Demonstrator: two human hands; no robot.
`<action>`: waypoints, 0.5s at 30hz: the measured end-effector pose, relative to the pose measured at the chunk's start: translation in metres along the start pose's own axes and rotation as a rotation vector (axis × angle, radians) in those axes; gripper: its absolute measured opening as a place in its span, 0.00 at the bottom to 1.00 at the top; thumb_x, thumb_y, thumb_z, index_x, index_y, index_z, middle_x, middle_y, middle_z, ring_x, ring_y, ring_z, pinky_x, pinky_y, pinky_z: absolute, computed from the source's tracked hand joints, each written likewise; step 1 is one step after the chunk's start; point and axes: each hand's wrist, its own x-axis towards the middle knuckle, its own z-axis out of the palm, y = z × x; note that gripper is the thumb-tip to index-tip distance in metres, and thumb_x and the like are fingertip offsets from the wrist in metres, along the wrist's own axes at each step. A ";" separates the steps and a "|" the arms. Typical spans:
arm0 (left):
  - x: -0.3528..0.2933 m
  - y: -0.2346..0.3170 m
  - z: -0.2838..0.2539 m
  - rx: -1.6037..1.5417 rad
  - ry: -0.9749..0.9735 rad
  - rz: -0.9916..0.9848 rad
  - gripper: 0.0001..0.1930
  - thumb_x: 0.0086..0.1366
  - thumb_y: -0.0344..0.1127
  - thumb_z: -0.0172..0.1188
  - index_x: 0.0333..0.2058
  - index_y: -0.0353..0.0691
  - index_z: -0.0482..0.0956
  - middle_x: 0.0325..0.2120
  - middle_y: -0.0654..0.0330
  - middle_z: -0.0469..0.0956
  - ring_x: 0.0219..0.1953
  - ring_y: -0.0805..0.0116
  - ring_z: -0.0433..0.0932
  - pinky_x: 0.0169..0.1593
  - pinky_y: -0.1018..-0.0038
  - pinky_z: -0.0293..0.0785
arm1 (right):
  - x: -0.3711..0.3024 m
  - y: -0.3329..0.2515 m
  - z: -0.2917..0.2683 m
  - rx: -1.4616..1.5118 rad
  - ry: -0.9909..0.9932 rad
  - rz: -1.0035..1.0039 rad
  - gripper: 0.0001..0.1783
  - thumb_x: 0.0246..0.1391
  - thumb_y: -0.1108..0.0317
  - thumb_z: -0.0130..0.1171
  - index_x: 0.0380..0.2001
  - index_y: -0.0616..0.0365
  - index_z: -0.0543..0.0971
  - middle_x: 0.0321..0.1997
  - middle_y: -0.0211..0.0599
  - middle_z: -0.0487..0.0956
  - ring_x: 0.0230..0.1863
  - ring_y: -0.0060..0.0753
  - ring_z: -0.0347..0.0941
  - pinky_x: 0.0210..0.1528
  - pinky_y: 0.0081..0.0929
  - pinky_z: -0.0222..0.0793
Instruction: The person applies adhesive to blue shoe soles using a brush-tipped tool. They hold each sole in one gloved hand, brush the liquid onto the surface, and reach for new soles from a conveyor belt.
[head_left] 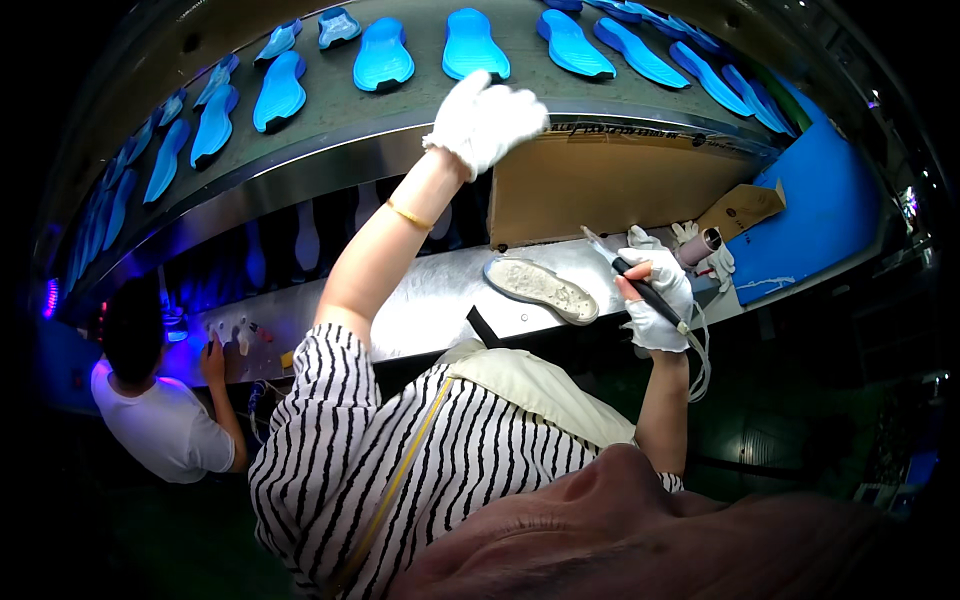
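My left hand [487, 120], in a white glove, reaches up over the edge of the conveyor belt [425, 65]. Its fingers are loosely bent and apart, with nothing visible in them. Just beyond it lies a blue shoe sole [474, 42], whose near end the glove partly overlaps. Closed around a corded pen-shaped tool [652, 292] with a dark handle and a pale narrow tip, my right hand [660, 305] also wears a white glove, its fingertips bare. Left of that hand, a sole with a speckled grey-white face [543, 288] rests on the metal bench [430, 300].
More blue soles [383, 52] line the belt on both sides. Under its edge stands a cardboard sheet [600, 190]. White gloves [716, 268] and a thread spool [700, 246] sit at the bench's right end, near a blue panel [825, 205]. Another person [160, 420] works at the left.
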 end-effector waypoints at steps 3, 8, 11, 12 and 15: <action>-0.023 0.001 -0.008 0.589 -0.060 0.105 0.21 0.69 0.45 0.55 0.51 0.34 0.73 0.49 0.50 0.77 0.49 0.57 0.78 0.51 0.62 0.77 | -0.006 0.008 -0.006 0.018 -0.020 0.083 0.12 0.46 0.85 0.65 0.32 0.60 0.76 0.41 0.39 0.79 0.42 0.25 0.75 0.46 0.22 0.71; -0.017 0.076 -0.038 2.265 0.243 1.417 0.15 0.63 0.44 0.59 0.44 0.43 0.81 0.38 0.58 0.81 0.38 0.58 0.80 0.42 0.66 0.76 | -0.009 0.023 0.003 0.169 -0.078 0.200 0.13 0.47 0.86 0.63 0.34 0.59 0.75 0.44 0.38 0.79 0.42 0.25 0.76 0.48 0.22 0.70; -0.021 0.092 -0.057 2.353 0.435 1.187 0.15 0.61 0.44 0.60 0.43 0.43 0.81 0.37 0.57 0.80 0.38 0.57 0.79 0.43 0.65 0.75 | -0.007 0.029 0.014 0.165 -0.135 0.199 0.13 0.47 0.86 0.63 0.34 0.59 0.75 0.42 0.36 0.79 0.40 0.23 0.75 0.46 0.21 0.70; -0.024 0.093 -0.062 2.346 0.470 1.125 0.15 0.61 0.44 0.61 0.43 0.44 0.81 0.36 0.57 0.80 0.38 0.57 0.79 0.43 0.65 0.75 | -0.007 0.030 0.017 0.138 -0.154 0.187 0.12 0.48 0.85 0.63 0.34 0.59 0.75 0.41 0.36 0.79 0.39 0.23 0.74 0.45 0.21 0.70; -0.042 0.088 -0.071 2.283 0.453 1.021 0.15 0.59 0.44 0.62 0.42 0.44 0.82 0.36 0.56 0.80 0.38 0.56 0.78 0.44 0.64 0.75 | -0.006 0.032 0.018 0.145 -0.139 0.180 0.11 0.48 0.84 0.63 0.33 0.59 0.75 0.37 0.33 0.78 0.37 0.23 0.74 0.44 0.22 0.70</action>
